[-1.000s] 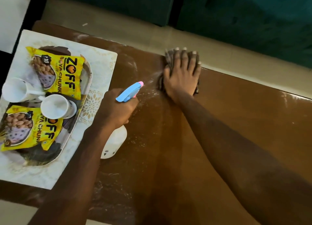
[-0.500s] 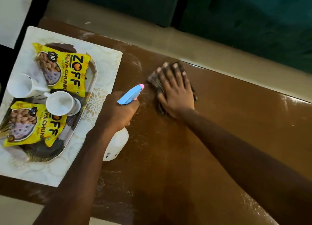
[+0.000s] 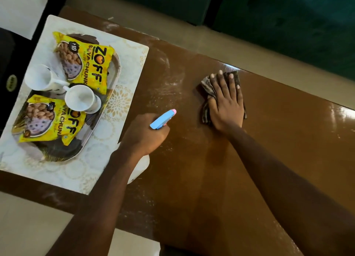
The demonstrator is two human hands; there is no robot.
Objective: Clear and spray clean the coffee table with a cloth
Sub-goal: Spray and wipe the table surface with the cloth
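The right hand (image 3: 226, 109) lies flat, fingers (image 3: 233, 84) straight, pressing the cloth (image 3: 206, 87) onto the tabletop (image 3: 278, 140). At the cloth's eight o'clock, the left hand (image 3: 144, 136) has its fingers curled around the bottle (image 3: 163, 118).

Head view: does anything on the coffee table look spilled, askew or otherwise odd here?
Yes. Whitish powdery streaks smear the brown coffee table between the placemat and the cloth under the right hand, and run on toward the near edge. Nothing else stands out.
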